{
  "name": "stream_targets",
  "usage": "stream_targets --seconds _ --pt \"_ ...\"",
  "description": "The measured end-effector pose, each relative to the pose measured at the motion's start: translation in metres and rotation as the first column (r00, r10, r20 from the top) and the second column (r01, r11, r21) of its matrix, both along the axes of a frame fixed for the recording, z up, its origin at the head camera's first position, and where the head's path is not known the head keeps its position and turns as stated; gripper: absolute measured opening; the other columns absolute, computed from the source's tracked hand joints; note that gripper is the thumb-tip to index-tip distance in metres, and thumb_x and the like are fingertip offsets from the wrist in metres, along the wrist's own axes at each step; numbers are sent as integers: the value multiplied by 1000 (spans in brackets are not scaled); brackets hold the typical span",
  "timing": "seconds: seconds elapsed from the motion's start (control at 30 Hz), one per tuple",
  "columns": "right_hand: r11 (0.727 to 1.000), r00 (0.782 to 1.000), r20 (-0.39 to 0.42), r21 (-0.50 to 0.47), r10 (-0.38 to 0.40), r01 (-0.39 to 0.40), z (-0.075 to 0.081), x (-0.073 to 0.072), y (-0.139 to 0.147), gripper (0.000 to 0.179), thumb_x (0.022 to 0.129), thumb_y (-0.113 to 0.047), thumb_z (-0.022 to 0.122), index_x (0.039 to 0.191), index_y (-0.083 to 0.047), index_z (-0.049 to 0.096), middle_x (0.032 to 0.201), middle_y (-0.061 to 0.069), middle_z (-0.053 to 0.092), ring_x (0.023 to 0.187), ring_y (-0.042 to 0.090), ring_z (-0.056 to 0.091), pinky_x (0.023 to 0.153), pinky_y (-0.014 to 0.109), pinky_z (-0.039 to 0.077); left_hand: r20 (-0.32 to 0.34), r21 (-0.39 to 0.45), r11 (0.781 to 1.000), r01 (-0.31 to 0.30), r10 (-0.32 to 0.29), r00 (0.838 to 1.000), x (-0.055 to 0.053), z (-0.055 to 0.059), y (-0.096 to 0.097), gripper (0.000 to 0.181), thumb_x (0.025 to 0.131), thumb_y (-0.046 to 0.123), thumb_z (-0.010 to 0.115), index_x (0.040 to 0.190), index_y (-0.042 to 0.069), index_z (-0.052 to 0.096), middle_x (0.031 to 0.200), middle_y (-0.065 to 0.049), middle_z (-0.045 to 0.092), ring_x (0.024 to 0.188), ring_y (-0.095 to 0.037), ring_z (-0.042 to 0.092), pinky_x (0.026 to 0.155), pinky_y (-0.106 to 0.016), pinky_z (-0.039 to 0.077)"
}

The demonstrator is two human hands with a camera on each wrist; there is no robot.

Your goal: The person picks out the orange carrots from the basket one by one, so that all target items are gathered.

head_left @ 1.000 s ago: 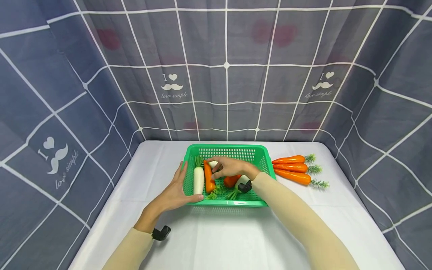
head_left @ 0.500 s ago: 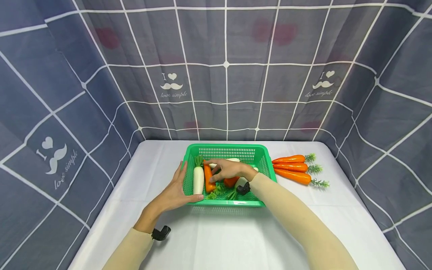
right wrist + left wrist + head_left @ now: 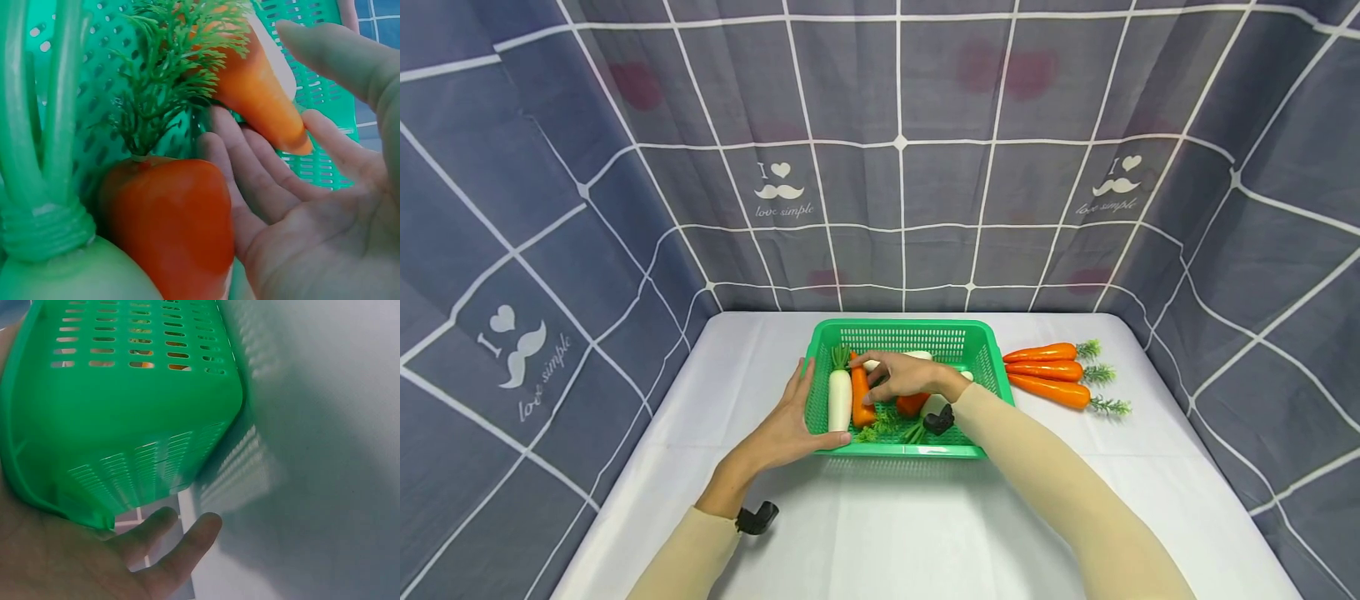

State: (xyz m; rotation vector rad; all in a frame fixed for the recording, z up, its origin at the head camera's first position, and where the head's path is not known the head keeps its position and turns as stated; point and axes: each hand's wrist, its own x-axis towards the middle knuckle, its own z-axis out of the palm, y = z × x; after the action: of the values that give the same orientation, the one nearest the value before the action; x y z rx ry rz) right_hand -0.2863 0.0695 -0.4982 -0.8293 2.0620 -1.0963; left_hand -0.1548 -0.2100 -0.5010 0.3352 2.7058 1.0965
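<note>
A green basket (image 3: 902, 451) holds several vegetables. My left hand (image 3: 784, 432) lies at its front left corner, thumb along the front rim, straight fingers along the left side; the left wrist view shows fingertips (image 3: 200, 531) extending past the wall. A white radish (image 3: 839, 402) stands lengthwise by the left side, an orange carrot (image 3: 859, 410) beside it. My right hand (image 3: 904, 375) reaches over the carrot, thumb apart; in the right wrist view the relaxed fingers sit around the tapered end of the carrot (image 3: 269, 112). A stubby carrot (image 3: 169, 219) lies by the palm.
Another white radish (image 3: 921, 354) lies behind my right hand. A round white radish with green stems (image 3: 53, 125) lies near the front. Outside, three orange carrots (image 3: 1048, 371) with leafy tops lie right of the basket on the white cloth (image 3: 910, 533). A checked curtain (image 3: 902, 183) surrounds the table.
My right hand has shifted slightly left and toward me, its thumb lower beside the carrot, uncovering more of the white radish behind it. The left hand and basket stay put.
</note>
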Motion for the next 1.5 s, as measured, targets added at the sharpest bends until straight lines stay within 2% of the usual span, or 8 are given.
stream_targets --seconds 0.27,0.53,0.87,1.0,1.27,1.37,1.5 --pt "999 999 -18 -33 -30 30 -5 -1 -4 68 111 -24 82 170 -13 50 150 21 73 139 32 72 113 50 64 4 -12 1000 4 -4 1000 0 0 0 149 95 69 90 187 24 -17 196 -19 -18 177 -63 18 129 -84 41" --pt "994 997 46 -92 -58 62 -8 -2 -5 63 110 -16 82 166 -10 52 144 22 73 126 26 75 105 40 68 7 -17 1000 2 -2 1000 -1 0 1 149 94 71 89 187 24 -17 196 -18 -18 177 -63 18 129 -84 41" --pt "985 993 63 -130 -104 111 -6 -1 -6 54 112 -15 81 158 -11 53 147 26 67 123 31 76 108 47 69 6 -22 1000 -6 6 1000 0 1 2 150 93 71 90 188 23 -16 196 -19 -17 176 -64 23 128 -84 42" --pt "979 989 74 -150 -125 135 -6 -2 -6 52 112 -15 80 157 -13 53 147 24 67 125 27 74 109 50 68 -1 -24 1000 -3 3 1000 0 1 2 150 93 70 90 188 22 -16 196 -21 -16 175 -65 24 128 -83 43" --pt "958 982 108 -230 -152 174 -4 -4 -6 52 113 -11 78 157 -11 50 133 22 66 106 27 78 112 62 65 2 -13 1000 -1 1 1000 1 2 2 150 93 68 91 188 22 -15 196 -21 -16 175 -65 24 128 -84 42" --pt "952 980 115 -241 -163 187 -3 -4 -6 50 114 -12 76 157 -13 51 136 21 64 112 27 75 114 63 64 3 -15 1000 -3 3 1000 1 2 2 150 93 68 91 188 22 -16 196 -21 -16 175 -65 25 128 -84 42" --pt "947 979 105 -252 -176 198 -1 -4 -5 48 115 -14 75 157 -17 53 143 22 63 121 30 72 112 57 66 5 -16 1000 -5 5 1000 1 2 2 150 93 68 91 188 24 -16 196 -20 -16 175 -65 25 128 -84 42"
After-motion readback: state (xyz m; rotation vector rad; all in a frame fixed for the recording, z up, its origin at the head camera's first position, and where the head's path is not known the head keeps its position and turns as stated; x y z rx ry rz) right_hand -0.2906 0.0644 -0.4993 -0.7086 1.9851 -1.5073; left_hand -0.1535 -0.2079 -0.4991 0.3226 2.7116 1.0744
